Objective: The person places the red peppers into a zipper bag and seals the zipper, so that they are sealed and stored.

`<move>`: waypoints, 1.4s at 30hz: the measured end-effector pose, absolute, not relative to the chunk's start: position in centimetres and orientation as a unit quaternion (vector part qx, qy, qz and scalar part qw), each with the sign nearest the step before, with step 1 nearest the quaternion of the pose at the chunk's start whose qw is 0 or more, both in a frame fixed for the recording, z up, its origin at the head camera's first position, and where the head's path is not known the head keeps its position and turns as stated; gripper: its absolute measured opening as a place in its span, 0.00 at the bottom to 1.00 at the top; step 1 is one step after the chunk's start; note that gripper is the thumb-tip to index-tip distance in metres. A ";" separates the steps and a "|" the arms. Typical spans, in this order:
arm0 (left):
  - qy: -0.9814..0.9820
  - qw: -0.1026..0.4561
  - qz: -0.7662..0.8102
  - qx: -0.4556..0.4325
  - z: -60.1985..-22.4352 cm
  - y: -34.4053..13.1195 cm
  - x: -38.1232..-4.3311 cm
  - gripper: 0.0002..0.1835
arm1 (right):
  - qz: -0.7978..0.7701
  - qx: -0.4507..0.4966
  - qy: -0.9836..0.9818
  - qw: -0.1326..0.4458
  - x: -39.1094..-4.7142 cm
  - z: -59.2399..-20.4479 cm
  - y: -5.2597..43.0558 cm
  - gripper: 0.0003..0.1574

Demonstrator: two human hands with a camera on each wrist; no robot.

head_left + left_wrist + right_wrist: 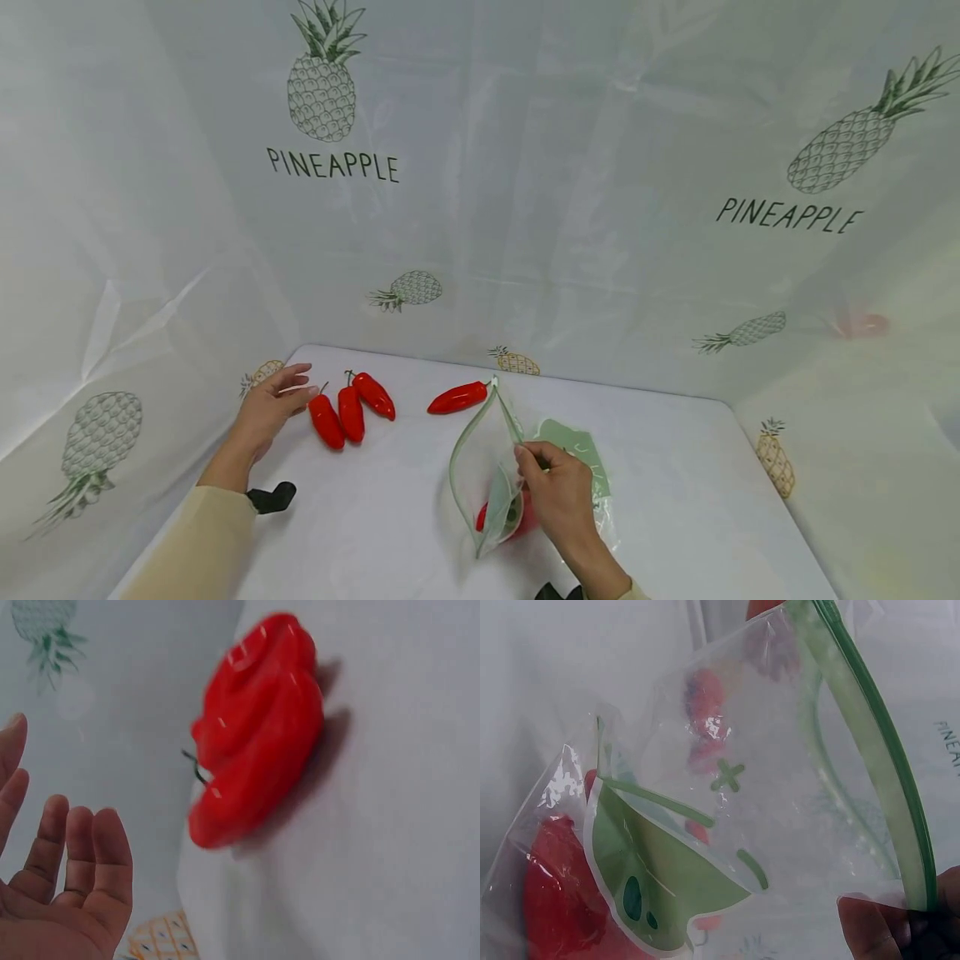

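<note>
My left hand [266, 412] hovers at the left of the table beside a red chili pepper [326, 423], its fingers loosely spread and holding nothing. Two more red peppers, a middle one [351, 414] and a right one [373, 396], lie close to it. In the left wrist view the peppers [262, 727] overlap, apart from the hand [67, 892]. My right hand [558, 496] pinches the green zip edge of a clear resealable bag [468, 446], whose mouth gapes open. Red pepper [555, 892] shows inside, partly hidden by the leaf print. Another red pepper [457, 398] lies behind the bag's top corner.
A flat green-printed plastic packet [577, 437] lies behind my right hand. The white table [675, 500] is bordered by white pineapple-printed sheeting [525, 208] at the back and sides. A black wrist mount [273, 497] sticks out beside the left wrist.
</note>
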State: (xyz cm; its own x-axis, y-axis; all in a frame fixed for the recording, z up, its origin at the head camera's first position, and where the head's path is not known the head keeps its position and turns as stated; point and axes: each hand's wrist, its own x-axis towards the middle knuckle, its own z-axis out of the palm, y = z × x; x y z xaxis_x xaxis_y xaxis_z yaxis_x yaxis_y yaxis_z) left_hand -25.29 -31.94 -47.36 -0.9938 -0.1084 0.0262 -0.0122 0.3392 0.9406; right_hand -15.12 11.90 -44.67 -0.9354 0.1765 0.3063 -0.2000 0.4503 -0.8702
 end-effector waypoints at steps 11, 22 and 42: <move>-0.832 -0.032 -0.550 0.067 -50.4 -34.3 -26.7 0.43 | 0.512 0.012 -0.839 0.185 -15.2 -44.9 11.7 0.03; -0.846 -0.070 -0.523 0.072 -51.9 -33.9 -28.1 0.50 | 0.502 0.017 -0.843 0.191 -15.4 -45.1 11.6 0.04; -0.901 -0.070 -0.425 0.060 -53.5 -32.7 -28.4 0.54 | 0.487 0.011 -0.854 0.183 -15.2 -45.3 11.6 0.03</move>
State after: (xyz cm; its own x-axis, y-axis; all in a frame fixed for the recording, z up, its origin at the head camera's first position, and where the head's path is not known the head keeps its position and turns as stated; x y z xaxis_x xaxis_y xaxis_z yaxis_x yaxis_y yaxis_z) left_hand -28.42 -32.72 -53.51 -0.9830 -0.0490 -0.1769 -0.1677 0.6322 0.7564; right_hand -15.21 11.65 -45.35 -0.9330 0.1598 0.3225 -0.1964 0.5250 -0.8281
